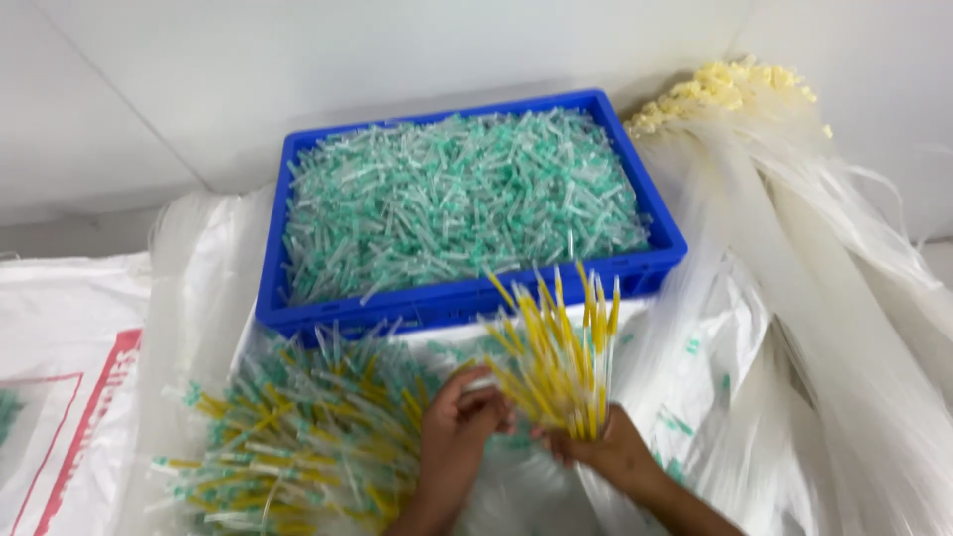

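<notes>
1. The fan of thin yellow plastic tubes [558,355] stands directly above both hands, its lower ends pinched together between them and its long axis running upward and away from the wrists, the tips splaying outward toward the crate.
2. The right hand [608,452] is closed around the gathered base of the fan from the right and below; it bears most of the bundle and lies nearer to it.
3. The left hand [459,422] sits just beside the right, fingers curled inward and touching the left edge of the fan's base. Whether it grips a separate tube cannot be told through the blur.
4. The blue rectangular plastic crate [655,260] lies beyond the hands, heaped with small translucent green-tipped capped pieces [457,199], glossy and loose.
5. To the left of the left hand lies a loose pile of assembled yellow-and-green pieces [288,437], resting on white woven sacking [60,328].
6. To the right of the right hand hang long bundles of clear soft tubing [844,328], limp and shiny, ending above in pale yellow connectors [730,89].
</notes>
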